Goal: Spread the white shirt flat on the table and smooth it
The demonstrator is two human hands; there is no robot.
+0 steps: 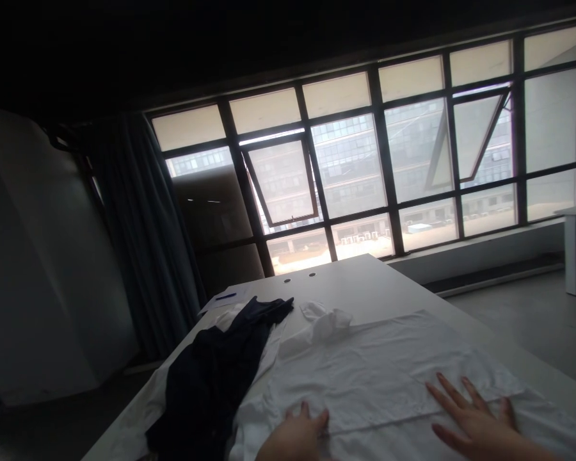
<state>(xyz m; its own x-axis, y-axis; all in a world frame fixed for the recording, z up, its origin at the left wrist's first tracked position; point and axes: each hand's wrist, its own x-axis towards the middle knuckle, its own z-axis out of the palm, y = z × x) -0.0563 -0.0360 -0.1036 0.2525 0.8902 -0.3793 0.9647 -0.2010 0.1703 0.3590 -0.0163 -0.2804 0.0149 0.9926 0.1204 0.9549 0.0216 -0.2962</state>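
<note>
A white garment [365, 378], perhaps a shirt, lies spread over the near part of the table with creases across it. A bunched end of it rises at its far left. Low in the picture, my left hand [295, 435] rests on the cloth, fingers apart and partly cut off by the bottom edge. My right hand [477, 422] lies palm down on the right side of the garment, its fingers spread. Neither hand grips anything. To the left is a crumpled dark navy garment [216, 365], lying partly over other white cloth [153, 403].
The white table [365, 288] runs away toward large windows [350, 166], two panes tilted out. Near its far left corner, a dark pen [226, 296] lies on paper [211, 304]. A dark curtain [139, 243] hangs left; another white table [573, 250] stands at far right.
</note>
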